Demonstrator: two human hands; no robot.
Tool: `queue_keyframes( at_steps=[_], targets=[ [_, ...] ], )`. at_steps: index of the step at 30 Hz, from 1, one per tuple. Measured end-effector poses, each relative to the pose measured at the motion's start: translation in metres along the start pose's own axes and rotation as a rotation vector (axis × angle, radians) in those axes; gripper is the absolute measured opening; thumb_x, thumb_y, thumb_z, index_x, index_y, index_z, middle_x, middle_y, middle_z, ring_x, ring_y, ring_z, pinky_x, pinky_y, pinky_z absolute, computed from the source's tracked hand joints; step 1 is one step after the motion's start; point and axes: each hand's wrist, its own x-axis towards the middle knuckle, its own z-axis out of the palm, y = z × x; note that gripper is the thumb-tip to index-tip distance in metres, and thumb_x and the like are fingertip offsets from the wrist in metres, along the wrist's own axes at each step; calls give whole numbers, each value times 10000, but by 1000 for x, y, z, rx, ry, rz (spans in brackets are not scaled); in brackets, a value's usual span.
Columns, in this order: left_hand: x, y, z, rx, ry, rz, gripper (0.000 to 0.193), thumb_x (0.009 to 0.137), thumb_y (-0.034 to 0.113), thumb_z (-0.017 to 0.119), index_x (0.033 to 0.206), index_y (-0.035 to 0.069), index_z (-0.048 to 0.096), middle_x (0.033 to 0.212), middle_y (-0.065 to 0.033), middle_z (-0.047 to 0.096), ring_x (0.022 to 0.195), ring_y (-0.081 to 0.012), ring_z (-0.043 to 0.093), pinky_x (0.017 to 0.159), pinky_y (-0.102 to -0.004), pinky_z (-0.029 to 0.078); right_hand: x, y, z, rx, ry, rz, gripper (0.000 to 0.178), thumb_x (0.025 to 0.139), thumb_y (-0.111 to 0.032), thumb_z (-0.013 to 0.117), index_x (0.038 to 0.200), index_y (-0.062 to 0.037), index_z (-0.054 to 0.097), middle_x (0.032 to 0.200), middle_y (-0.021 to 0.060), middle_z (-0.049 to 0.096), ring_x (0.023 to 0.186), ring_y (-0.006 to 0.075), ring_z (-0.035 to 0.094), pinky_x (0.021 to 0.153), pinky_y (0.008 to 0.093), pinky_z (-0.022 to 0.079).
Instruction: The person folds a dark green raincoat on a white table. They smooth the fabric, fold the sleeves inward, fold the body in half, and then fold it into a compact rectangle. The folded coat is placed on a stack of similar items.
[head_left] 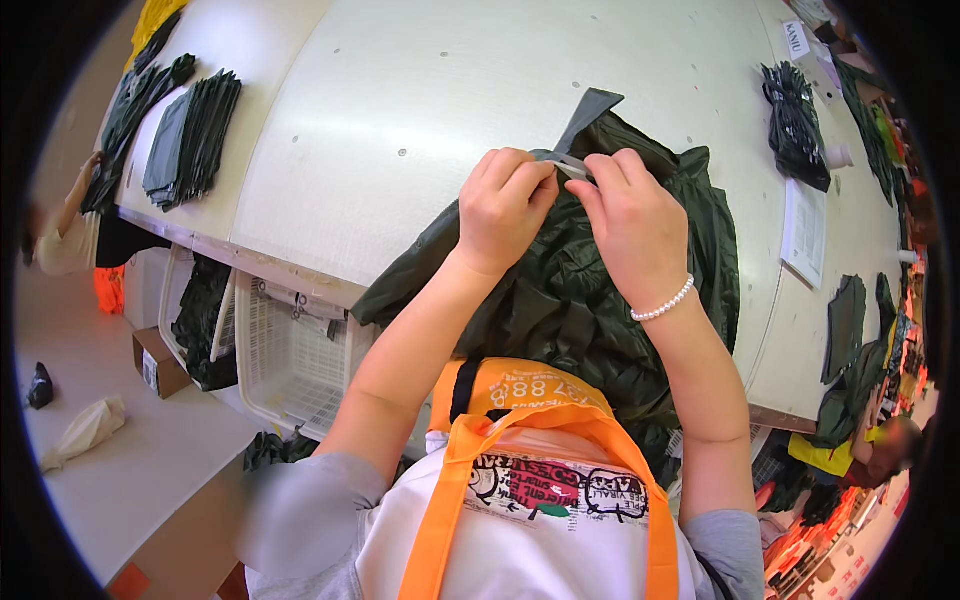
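While facing the white table (470,80), held both hands close together above a dark green garment (560,300). Pinched one end of a small pale strip (571,171) between the thumb and forefinger of the left hand (505,205), with the other fingers curled in toward the palm. Pinched beside it with the thumb and bent fingers of the right hand (637,225), just apart from the left. Could not make out the strip's full shape behind the fingertips. Had the garment bunched in loose folds on the near side of the table, beneath both hands and forearms, with a flat dark band (588,116) jutting beyond the fingertips. Wore a white bead bracelet (663,308) on the right wrist and an orange apron (535,385) over a white shirt (415,520). Had a stack of folded dark pieces (193,142) to the left, and a dark bundle (797,128) near white papers (803,232) to the right. Saw a white plastic basket (270,350) below the table's edge, near a cardboard box (162,362).
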Motion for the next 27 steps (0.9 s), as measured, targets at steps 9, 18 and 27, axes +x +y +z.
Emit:
queue_keyframes(
  at_steps=[9,18,27],
  targets=[
    [10,-33,7,316,-132,-123,140,719,35,718,839,52,648,880,-91,630,865,-260,570,776,-372,454,-25,47,8,495,28,329,272,828,-272,673,960,-51,583,927,80,604,711,246,634,587,335,501],
    [16,-5,117,368,-471,-27,420,731,186,724,1117,85,591,1205,-125,537,1138,-317,472,962,-430,362,-157,308,68,31,91,978,235,848,-218,629,1008,-48,656,1017,100,614,859,268,629,746,358,503],
    [-8,18,346,272,-922,-98,733,677,324,773,1281,30,480,1236,-160,536,1148,-329,496,960,-429,397,-153,353,85,244,-4,1101,179,776,-142,669,949,-96,676,803,88,609,761,298,619,678,382,495]
  ],
)
